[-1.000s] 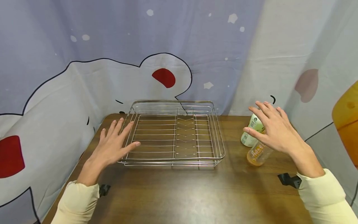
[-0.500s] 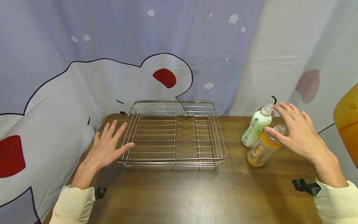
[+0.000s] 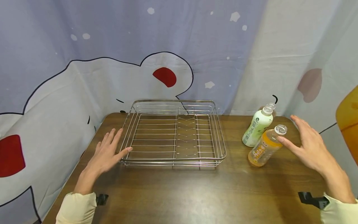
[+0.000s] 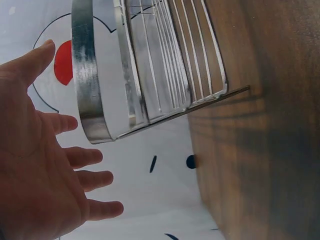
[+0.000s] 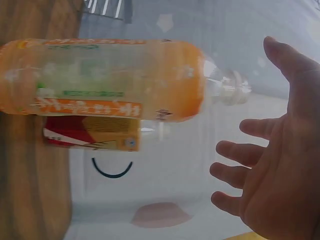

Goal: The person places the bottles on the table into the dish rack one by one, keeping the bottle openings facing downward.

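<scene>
Silver wire rack (image 3: 173, 100) sits on the brown table (image 3: 173, 193), left hand (image 3: 104, 154) at its 8 to 9 o'clock, fingers spread and grasping nothing, contact with the rack unclear. Orange-labelled bottle (image 3: 263, 149) stands upright at the rack's 3 o'clock, green-and-white bottle (image 3: 256, 129) just beside it towards 11 o'clock. Right hand (image 3: 311, 147) is near the orange-labelled bottle at its 3 o'clock, released, fingers extended, apart from it.

There is room to pass between the wire rack (image 3: 176, 134) and the green bottle (image 3: 255, 129), and along the table's (image 3: 181, 193) near side. The orange-labelled bottle (image 3: 264, 149) blocks a low approach to the green one from the near right; the curtain (image 3: 218, 46) closes the back.
</scene>
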`<state>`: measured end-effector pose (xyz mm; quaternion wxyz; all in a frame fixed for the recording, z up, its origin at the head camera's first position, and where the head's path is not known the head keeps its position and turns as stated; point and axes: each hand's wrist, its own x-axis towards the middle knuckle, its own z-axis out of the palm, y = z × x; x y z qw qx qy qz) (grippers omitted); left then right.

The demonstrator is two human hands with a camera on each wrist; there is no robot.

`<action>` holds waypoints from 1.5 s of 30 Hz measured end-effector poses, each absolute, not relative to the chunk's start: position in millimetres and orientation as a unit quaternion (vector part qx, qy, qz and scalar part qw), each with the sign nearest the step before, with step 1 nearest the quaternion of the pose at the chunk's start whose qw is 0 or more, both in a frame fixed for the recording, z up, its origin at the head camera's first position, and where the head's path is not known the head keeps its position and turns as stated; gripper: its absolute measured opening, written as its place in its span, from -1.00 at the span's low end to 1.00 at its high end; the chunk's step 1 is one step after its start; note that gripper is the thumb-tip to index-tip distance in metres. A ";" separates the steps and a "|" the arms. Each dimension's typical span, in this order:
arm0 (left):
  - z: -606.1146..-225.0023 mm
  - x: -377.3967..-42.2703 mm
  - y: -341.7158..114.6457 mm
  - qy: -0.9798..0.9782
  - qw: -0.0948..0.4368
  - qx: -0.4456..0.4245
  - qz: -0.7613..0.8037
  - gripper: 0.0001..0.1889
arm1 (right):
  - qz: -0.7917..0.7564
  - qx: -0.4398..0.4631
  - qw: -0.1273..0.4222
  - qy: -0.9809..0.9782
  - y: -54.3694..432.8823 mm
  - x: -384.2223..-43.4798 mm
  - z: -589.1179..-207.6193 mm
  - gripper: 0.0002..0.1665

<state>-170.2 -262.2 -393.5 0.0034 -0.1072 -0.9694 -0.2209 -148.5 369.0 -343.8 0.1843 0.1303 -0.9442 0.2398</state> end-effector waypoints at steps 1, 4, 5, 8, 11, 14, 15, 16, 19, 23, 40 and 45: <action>-395.3 -170.1 -262.7 -0.969 0.004 -0.106 -0.224 -0.05 | 0.244 0.130 0.184 -0.943 370.4 -147.8 -347.3 -0.04; -399.5 -170.0 -264.4 -0.967 0.007 -0.101 -0.235 -0.03 | 0.257 0.127 0.177 -0.941 373.0 -145.6 -358.0 -0.04; -400.5 -170.1 -264.8 -0.966 0.007 -0.100 -0.237 -0.02 | 0.263 0.125 0.173 -0.941 373.6 -144.6 -361.5 -0.04; -403.2 -170.0 -266.0 -0.965 0.006 -0.095 -0.245 0.01 | 0.276 0.115 0.160 -0.941 374.2 -142.1 -371.7 -0.01; -406.0 -170.1 -267.5 -0.964 0.004 -0.091 -0.251 0.04 | 0.285 0.108 0.149 -0.941 373.4 -140.9 -381.1 0.01; -409.5 -170.5 -268.7 -0.962 0.001 -0.088 -0.258 0.05 | 0.289 0.101 0.135 -0.942 371.8 -139.9 -390.0 0.03; -410.8 -170.4 -269.1 -0.962 0.002 -0.087 -0.259 0.05 | 0.292 0.098 0.127 -0.943 371.2 -139.3 -392.9 0.04; -412.2 -170.5 -269.5 -0.962 0.002 -0.087 -0.259 0.05 | 0.295 0.092 0.118 -0.944 370.6 -138.3 -395.7 0.06; -417.1 -170.2 -270.6 -0.961 0.001 -0.087 -0.263 0.05 | 0.306 0.069 0.090 -0.945 369.0 -135.1 -403.9 0.12; -424.0 -169.5 -270.9 -0.960 -0.001 -0.088 -0.265 0.04 | 0.311 0.045 0.071 -0.947 367.9 -133.3 -414.5 0.17; -434.1 -170.5 -269.4 -0.941 -0.014 -0.086 -0.327 0.01 | 0.343 0.021 0.013 -0.939 372.6 -144.9 -457.9 0.11; -435.1 -169.4 -269.6 -0.937 -0.016 -0.086 -0.339 0.01 | 0.389 0.003 -0.008 -0.921 369.3 -150.7 -466.3 0.14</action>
